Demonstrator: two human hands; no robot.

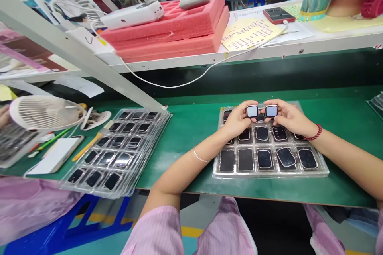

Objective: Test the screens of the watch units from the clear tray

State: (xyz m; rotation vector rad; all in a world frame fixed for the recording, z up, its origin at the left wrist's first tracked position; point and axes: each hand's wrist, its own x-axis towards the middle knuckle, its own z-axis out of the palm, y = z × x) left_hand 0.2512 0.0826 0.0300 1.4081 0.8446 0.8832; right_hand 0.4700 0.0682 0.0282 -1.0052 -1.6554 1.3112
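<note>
My left hand (238,119) is closed on a smartwatch (251,111) with a pale, lit-looking face. Close beside it, my right hand (289,117) grips a second smartwatch (271,111), its face just as pale. Both are held up side by side, a small gap apart, over the far part of a clear plastic tray (271,174). Square watch faces with dark screens sit in several of the tray's pockets, among them a tilted watch (286,157) in the near row. Two near-left pockets look dark and flat. My hands and wrists hide part of the far rows.
At left stands a stack of clear trays (140,159) with more dark watches. Beyond it lie a white fan (44,113), a phone (61,153) and pens. A shelf above bears red foam (167,28) and papers; a white cable (179,87) droops from it.
</note>
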